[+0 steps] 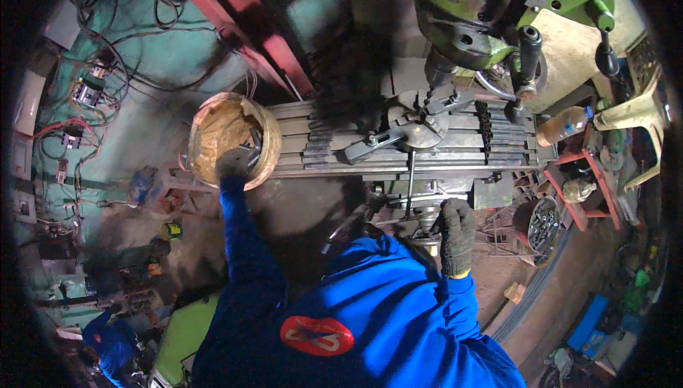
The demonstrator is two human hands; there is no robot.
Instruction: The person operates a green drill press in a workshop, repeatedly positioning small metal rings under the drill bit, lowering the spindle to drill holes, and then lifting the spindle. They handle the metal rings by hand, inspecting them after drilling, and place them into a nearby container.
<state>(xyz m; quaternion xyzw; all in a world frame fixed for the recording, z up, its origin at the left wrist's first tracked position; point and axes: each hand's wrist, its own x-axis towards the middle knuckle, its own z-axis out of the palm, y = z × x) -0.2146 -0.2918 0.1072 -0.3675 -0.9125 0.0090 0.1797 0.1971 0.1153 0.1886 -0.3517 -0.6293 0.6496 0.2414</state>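
In the head view, the slotted machine table (293,144) is running across the middle. At its left end a brown round bucket (213,130) is standing, and the gloved left hand (233,166) is reaching over the rim, beside some dark pieces (254,140) inside; whether its fingers are closing on one, I cannot tell. Well apart from it, in front of the table's right half, the gloved right hand (457,235) is hanging by a metal crank (430,218); its grip is not showing clearly. On the table, right of centre, a round clamping fixture (425,132) is sitting under a drill chuck (440,69). The step in hand is seemingly handling the pieces in the bucket; lifting one out would be calling for a firm pinch and clearing the rim.
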